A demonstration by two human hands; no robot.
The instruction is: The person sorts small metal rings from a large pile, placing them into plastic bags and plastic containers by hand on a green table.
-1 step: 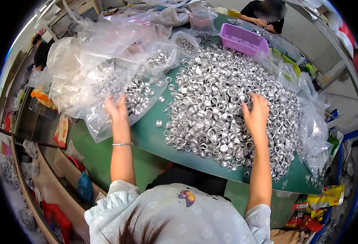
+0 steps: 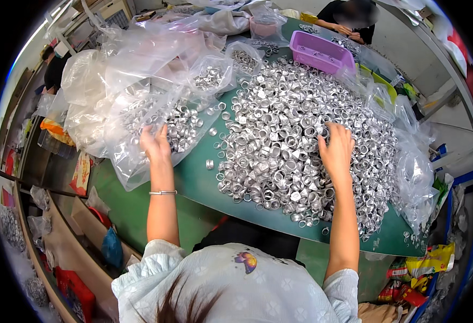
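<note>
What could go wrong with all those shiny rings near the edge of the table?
Loose silver rings lie right at the edge of the green table, so a sweep of the right hand on the pile might knock some off. The left hand rests on a thin plastic bag of rings, which might tear or spill.
</note>
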